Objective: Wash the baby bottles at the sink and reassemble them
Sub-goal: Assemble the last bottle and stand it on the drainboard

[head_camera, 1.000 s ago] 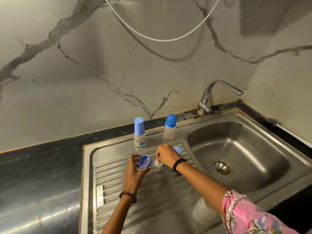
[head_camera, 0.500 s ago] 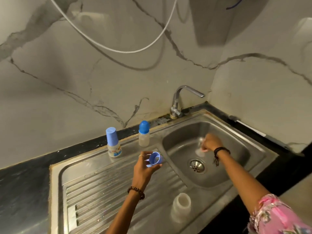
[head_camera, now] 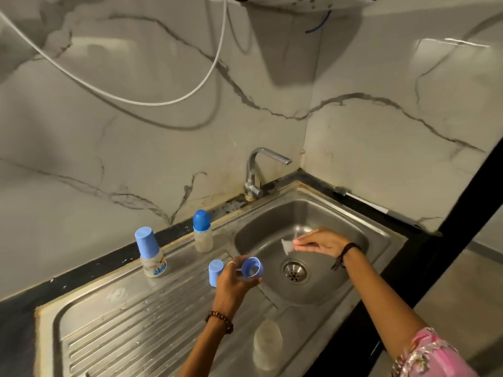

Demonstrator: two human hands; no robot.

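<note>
My left hand (head_camera: 234, 281) grips a blue screw ring (head_camera: 252, 266) at the near left edge of the sink basin (head_camera: 326, 289), its opening turned toward me. My right hand (head_camera: 322, 242) reaches over the basin and pinches a clear teat (head_camera: 287, 245) at the fingertips, held above the drain (head_camera: 295, 271). Just left of my left hand, a small blue cap (head_camera: 215, 272) stands on the ribbed steel surface (head_camera: 130, 322). Farther left stands a bottle with a tall blue cover (head_camera: 150, 251); its label carries colourful print, too blurred for me to read. To the far side stands a second bottle with a rounded blue cap (head_camera: 202, 234), near the tap (head_camera: 258, 172). A clear open bottle body (head_camera: 267, 342) stands on the near rim of the surface, well apart from the others.
</note>
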